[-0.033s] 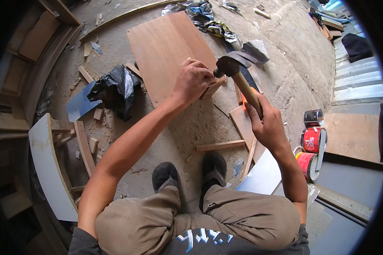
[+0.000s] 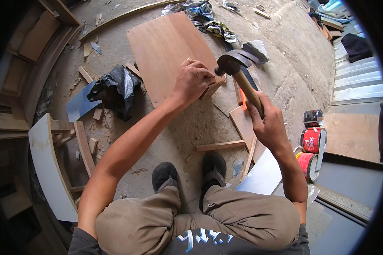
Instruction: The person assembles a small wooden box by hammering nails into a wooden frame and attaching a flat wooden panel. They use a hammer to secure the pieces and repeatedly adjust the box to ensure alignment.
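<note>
1. Floor. We see a concrete floor (image 2: 293,68) strewn with scraps; the plywood panel (image 2: 168,55) set upon it serves as our landmark.
2. Corrugated sheet. We find the metal sheet (image 2: 359,80) well to the right of the panel.
3. Panel. We note its broad, reddish-brown face turned upward, with a wooden edge visible beneath its near right corner.
4. White-faced board. We place this curved-looking board (image 2: 51,170) to the left of the panel and nearer the wearer.
5. Plastic bag. We observe the crumpled black bag (image 2: 115,87) just beside the panel's left edge.
6. Hammer. We see the claw hammer (image 2: 247,87) raised at the panel's near right corner, its wooden handle sloping toward the wearer and its claw directed away to the right.
7. Right hand. We find the right hand (image 2: 269,121) to the right of the panel, its fingers wrapped around the hammer's handle.
8. Left hand. We see the left hand (image 2: 193,80) over the panel's near right part, fingers curled and thumb brought to forefinger, just beside the hammer's striking face; we cannot tell what lies between the fingertips.
9. Tins. We count three tins (image 2: 311,140) in a row, right of the panel and nearer the wearer.
10. Stone. We locate the grey chunk (image 2: 256,52) beyond the panel's right edge.
</note>
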Demonstrator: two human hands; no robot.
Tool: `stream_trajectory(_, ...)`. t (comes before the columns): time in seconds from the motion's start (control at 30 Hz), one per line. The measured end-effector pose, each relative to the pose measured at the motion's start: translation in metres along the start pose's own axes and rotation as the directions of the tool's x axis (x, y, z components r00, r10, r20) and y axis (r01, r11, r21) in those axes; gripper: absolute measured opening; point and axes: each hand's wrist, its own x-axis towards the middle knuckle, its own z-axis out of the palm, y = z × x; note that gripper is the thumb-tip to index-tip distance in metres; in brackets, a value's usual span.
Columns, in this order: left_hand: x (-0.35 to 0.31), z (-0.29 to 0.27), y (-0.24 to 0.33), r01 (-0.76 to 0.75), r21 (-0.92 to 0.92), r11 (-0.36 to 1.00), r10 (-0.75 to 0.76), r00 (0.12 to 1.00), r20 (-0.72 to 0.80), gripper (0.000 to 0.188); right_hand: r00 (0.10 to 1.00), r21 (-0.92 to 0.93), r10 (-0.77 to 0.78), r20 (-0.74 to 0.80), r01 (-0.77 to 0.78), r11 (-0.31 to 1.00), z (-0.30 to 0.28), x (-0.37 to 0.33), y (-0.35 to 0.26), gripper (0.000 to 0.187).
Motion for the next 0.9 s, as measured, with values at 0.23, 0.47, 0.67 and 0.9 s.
stream_trajectory(0.23, 0.001, -0.001, 0.000, 0.029, -0.015, 0.999, -0.029, 0.999, 0.015, 0.009, 0.996, 0.042, 0.024, -0.088, -0.020, 0.999, 0.002, 0.002, -0.012, 0.027)
stream_trajectory(0.47, -0.001, -0.005, 0.002, 0.009, -0.022, 1.000, -0.008, 0.999, 0.051, 0.018, 0.997, 0.049, 0.006, -0.073, -0.003, 0.999, 0.005, -0.002, -0.003, 0.032)
stream_trajectory(0.67, 0.002, -0.013, 0.010, 0.104, -0.049, 0.993, -0.097, 0.986, 0.138, 0.043, 0.996, 0.008, 0.005, -0.093, -0.004, 1.000, 0.011, -0.006, -0.002, 0.034)
stream_trajectory(0.9, -0.001, -0.009, 0.007, 0.067, 0.042, 0.997, -0.070, 0.994, 0.082, 0.066, 0.993, 0.053, -0.005, -0.116, 0.011, 0.999, 0.022, -0.008, 0.006, 0.037)
